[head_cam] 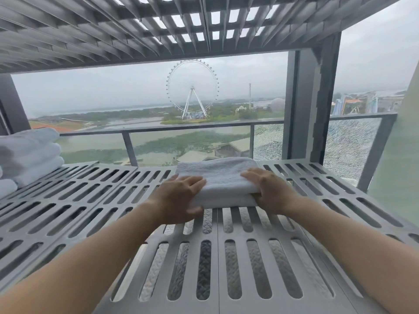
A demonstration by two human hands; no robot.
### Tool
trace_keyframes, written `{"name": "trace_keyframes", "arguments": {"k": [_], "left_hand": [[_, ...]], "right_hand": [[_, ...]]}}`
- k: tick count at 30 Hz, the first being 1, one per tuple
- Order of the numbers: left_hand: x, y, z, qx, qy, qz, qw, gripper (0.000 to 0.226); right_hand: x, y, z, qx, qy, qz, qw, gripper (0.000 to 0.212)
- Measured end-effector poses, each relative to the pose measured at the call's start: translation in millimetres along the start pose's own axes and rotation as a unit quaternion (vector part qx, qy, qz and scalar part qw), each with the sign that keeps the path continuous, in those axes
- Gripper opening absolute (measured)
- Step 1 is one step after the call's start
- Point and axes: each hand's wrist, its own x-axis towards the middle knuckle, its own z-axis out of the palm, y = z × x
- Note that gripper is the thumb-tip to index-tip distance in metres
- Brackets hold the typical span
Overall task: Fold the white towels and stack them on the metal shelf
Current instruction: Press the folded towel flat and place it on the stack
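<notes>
Your left grip (181, 197) and right grip (271, 191) clasp a folded towel (218, 175) at its two near corners. The fingers lie over the top layer and the thumbs tuck in at the front edge. The towel rests flat on the slotted shelf (226, 268), directly between the two grips and reaching away from them toward the railing (158, 130). A stack (29, 155) of other folded towels sits well apart, far out beyond the left grip at the shelf's end. The likeliest slip from here is the fold opening. If you let go unevenly, or drag the towel sideways toward the stack, the lower layer may catch on the slots and lag behind the top one. A loose corner could also sag through a slot. Lifted across and set off-centre, the towel could tip the stack, whose rounded edges look soft and uneven. An upper shelf (136, 30) hangs close above both grips, so a high lift risks brushing it. Beyond the right grip a glass panel (269, 141) looks crazed with cracks, and straight ahead a Ferris wheel (192, 87) stands under grey sky. No brand, label or writing is legible anywhere.
</notes>
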Motion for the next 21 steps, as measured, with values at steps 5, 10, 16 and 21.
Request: {"name": "trace_keyframes", "arguments": {"k": [5, 10, 16, 21], "left_hand": [[14, 17, -8, 0.009, -0.047, -0.029, 0.998, 0.064], [14, 28, -22, 0.089, -0.012, -0.075, 0.993, 0.044], [-13, 58, -25, 0.013, 0.055, -0.091, 0.994, 0.056], [-13, 95, -40, 0.050, 0.110, -0.122, 0.985, 0.046]], "right_hand": [[6, -21, -14, -0.086, -0.069, -0.045, 0.993, 0.071], [5, -51, 3, -0.166, -0.018, -0.066, 0.984, 0.062], [-18, -60, -1, -0.163, 0.048, -0.072, 0.983, 0.041], [-42, -70, -14, -0.163, 0.038, -0.051, 0.985, 0.050]]}}
